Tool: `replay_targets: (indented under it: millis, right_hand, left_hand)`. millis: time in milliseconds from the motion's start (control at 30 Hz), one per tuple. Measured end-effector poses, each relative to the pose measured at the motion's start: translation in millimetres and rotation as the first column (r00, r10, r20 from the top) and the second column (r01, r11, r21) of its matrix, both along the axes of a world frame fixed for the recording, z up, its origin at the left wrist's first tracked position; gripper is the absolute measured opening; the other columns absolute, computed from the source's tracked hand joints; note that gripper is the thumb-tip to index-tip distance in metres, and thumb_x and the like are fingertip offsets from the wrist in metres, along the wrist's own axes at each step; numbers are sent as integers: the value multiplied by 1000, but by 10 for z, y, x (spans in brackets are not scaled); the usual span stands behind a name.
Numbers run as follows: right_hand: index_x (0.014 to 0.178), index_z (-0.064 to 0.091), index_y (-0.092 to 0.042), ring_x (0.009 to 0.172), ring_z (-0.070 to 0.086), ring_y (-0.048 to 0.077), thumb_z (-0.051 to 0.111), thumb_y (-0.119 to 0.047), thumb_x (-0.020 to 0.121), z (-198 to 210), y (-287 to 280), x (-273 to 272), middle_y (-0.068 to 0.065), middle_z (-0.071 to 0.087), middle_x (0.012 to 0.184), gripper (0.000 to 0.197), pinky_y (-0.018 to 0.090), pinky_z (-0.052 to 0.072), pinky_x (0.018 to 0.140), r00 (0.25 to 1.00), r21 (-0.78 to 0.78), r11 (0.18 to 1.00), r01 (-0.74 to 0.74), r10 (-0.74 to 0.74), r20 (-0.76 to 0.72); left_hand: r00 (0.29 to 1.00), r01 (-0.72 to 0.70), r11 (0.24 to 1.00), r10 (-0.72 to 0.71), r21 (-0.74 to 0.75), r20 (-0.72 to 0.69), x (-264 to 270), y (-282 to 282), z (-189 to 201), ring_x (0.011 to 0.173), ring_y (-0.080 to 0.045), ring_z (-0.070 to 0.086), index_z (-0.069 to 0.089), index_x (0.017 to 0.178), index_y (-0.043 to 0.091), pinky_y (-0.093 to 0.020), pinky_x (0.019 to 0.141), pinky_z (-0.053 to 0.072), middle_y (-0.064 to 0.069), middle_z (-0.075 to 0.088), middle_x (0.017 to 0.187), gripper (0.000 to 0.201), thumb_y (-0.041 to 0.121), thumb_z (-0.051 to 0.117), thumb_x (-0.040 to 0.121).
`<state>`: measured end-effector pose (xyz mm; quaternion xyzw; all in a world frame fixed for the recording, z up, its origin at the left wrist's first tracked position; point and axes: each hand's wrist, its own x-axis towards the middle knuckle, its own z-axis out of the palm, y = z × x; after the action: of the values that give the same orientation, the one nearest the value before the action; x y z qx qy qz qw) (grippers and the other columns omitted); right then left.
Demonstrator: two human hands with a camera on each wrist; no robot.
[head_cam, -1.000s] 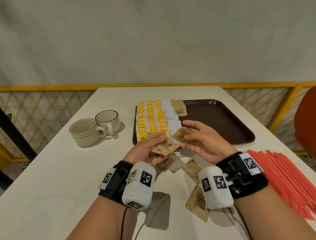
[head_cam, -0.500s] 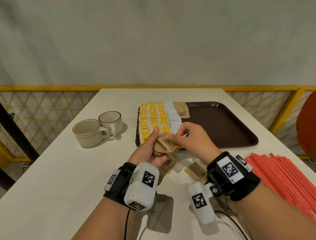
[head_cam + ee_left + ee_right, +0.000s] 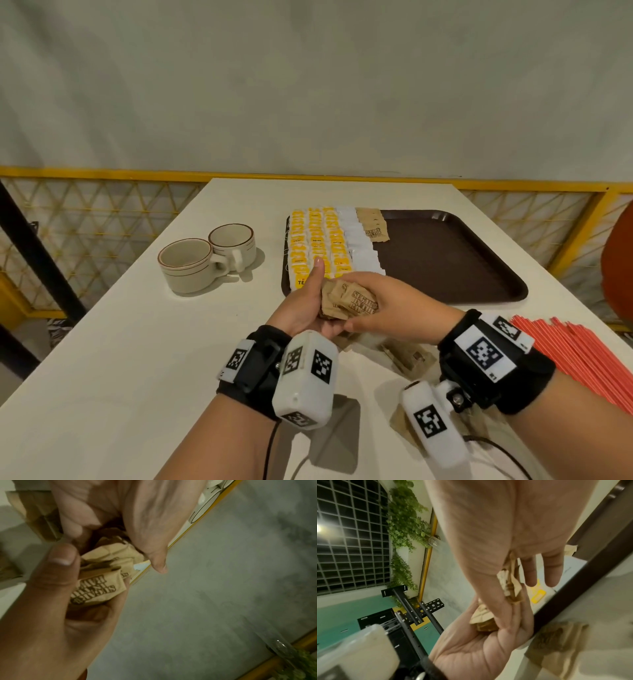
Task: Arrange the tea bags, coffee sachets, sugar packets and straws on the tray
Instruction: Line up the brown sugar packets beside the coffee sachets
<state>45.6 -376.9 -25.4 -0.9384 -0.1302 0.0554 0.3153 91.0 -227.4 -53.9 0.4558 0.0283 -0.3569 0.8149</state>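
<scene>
Both hands meet just in front of the dark brown tray [image 3: 472, 274]. My left hand [image 3: 308, 305] cups a small stack of brown sugar packets [image 3: 349, 299], thumb raised. My right hand [image 3: 383, 308] pinches the same stack [image 3: 101, 584] from the right, thumb on top. On the tray's left side lie rows of yellow tea bags [image 3: 317, 240], white sachets [image 3: 359, 243] and a short column of brown sugar packets [image 3: 373, 224]. More brown packets [image 3: 407, 356] lie on the table under my right wrist. Red straws [image 3: 582, 356] lie in a pile at the right.
Two cream cups [image 3: 209, 257] with brown rims stand left of the tray. The white table [image 3: 120, 359] ends at a yellow railing [image 3: 102, 171] behind and on both sides. An orange-red chair back [image 3: 616, 274] shows at the far right.
My right hand, which held one brown packet apart from the left, has come over and laid it onto the stack in my left hand. Both hands now grip the stack together.
</scene>
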Motion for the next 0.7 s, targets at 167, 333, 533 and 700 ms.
replay_targets:
  millis: [167, 333, 533, 700]
  right_hand:
    - [141, 41, -28, 133, 38, 13, 75, -32, 78, 5, -51, 21, -7, 42, 145, 72, 40, 33, 112, 993, -54, 994, -98, 101, 56]
    - [142, 42, -27, 119, 50, 5, 82, -31, 72, -15, 1, 22, -9, 53, 134, 81, 21, 40, 101, 991, -47, 996, -71, 76, 112]
    - [123, 55, -26, 97, 60, 1, 87, -23, 67, 103, 8, 22, -10, 64, 109, 64, 24, 49, 90, 989, 141, 988, -60, 39, 144]
    - [119, 55, -25, 101, 54, 6, 88, -39, 61, 145, 48, 26, -12, 54, 111, 68, 31, 44, 93, 987, -81, 993, -85, 94, 127]
  left_hand:
    - [992, 126, 990, -124, 68, -29, -36, -24, 24, 102, -39, 62, 69, 99, 7, -58, 96, 42, -23, 68, 104, 75, 70, 29, 86]
    - [997, 45, 999, -45, 7, -56, -82, -113, 37, 106, -37, 60, 65, 109, 5, -51, 90, 44, -23, 65, 111, 80, 72, 28, 85]
    - [994, 75, 991, -66, -109, 86, -188, -81, 55, 97, -26, 68, 68, 103, 11, -45, 90, 49, -13, 71, 104, 70, 66, 46, 64]
    - [985, 112, 994, -110, -3, 131, -155, -92, 46, 97, -25, 65, 80, 81, 18, -36, 86, 49, -10, 73, 94, 65, 71, 43, 70]
